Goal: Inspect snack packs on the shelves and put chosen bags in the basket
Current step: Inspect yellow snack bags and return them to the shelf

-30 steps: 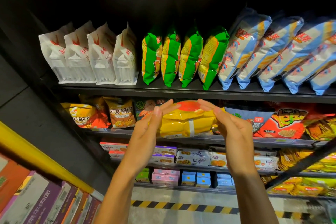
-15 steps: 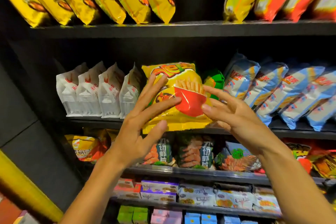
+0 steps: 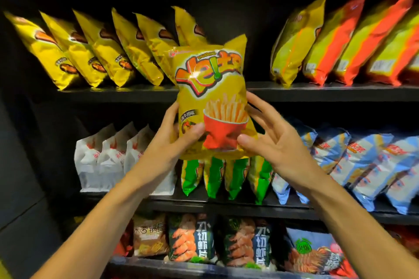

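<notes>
Holding a yellow fries bag (image 3: 210,102) upright at arm's length before a dark store shelf unit, a shopper appears to be at the inspection step of the task, the printed front turned toward the camera. The left hand (image 3: 174,140) grips the bag's lower left edge, thumb pressed over the front and fingers tucked out of sight behind it; the right hand (image 3: 269,140) grasps the lower right corner, thumb on the red cup artwork, fingers spread along the bag's side and rear. The bag hangs in the air between the two hands, clear of every shelf, in front of the top shelf (image 3: 317,92). If the bag is chosen, the next move calls for lowering it away from the display and into the basket, which is nowhere in view, so its position cannot be told. Behind the bag, green bags (image 3: 226,176) are partly covered, flanked by white bags (image 3: 106,158) and blue bags (image 3: 353,161). Farther back, yellow bags (image 3: 95,52) lean in a row, blurred, with orange and yellow bags (image 3: 340,41) cut off at the right edge. Most package lettering is too soft to read.
</notes>
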Demonstrator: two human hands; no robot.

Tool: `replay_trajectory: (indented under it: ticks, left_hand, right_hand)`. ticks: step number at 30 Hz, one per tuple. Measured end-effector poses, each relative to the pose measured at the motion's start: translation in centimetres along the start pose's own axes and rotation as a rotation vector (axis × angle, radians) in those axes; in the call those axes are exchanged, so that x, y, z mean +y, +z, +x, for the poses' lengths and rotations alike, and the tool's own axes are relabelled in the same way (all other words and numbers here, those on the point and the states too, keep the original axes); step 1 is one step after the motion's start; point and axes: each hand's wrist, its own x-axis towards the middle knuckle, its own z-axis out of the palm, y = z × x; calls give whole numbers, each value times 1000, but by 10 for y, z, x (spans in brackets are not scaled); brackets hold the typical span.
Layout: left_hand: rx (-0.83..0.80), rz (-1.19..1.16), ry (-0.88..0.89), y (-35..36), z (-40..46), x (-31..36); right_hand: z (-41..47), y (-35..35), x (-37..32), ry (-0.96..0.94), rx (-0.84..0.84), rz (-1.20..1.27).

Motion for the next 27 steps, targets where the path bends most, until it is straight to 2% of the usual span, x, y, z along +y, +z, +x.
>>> replay_trajectory:
  ticks: [5,9,11,13,15,17,22,27]
  left_hand:
    - [41,-59,21,-6,49,21]
    - [65,21,108,3,82,44]
    - [59,14,145,14,95,55]
    - [98,65,163,26,112,64]
    - [163,143,205,38,132,69]
    - [210,252,251,52,154,68]
    - [247,505,270,84,209,43]
    - [270,655,268,99,258,18]
  right_hand:
    - [43,-23,-21,-81,-42,-59]
    - [76,-63,-37,-178,64,-199]
    - [93,-89,-35,-263,215,-425]
    - [111,-117,-27,-348,353,-752]
    - [126,-140,-17,-346,389,-988]
    - [135,-154,-9,-291,395,-1106]
    - [138,-158,3,-236,430,-1182]
    - [136,-159,2,-185,424,-1192]
